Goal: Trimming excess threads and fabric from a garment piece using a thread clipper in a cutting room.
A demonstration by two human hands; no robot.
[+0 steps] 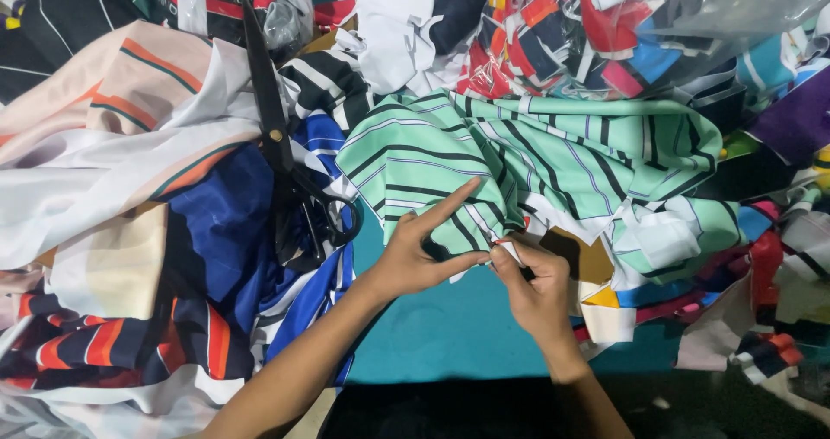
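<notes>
A mint-green fabric with black and white stripes (519,158) lies crumpled in the middle of the pile. My left hand (424,249) pinches its near edge with thumb and middle fingers, the index finger stretched out over the cloth. My right hand (536,288) pinches a small white and red tag or scrap at that same edge, fingertip to fingertip with the left. Both hands meet just above a teal surface (450,335).
Large black scissors (285,153) lie shut on the fabric heap to the left, handles nearest me. Blue, white, peach and orange-striped cloths (130,188) are piled left. A clear plastic bag of colourful scraps (588,24) sits at the top; more scraps lie right.
</notes>
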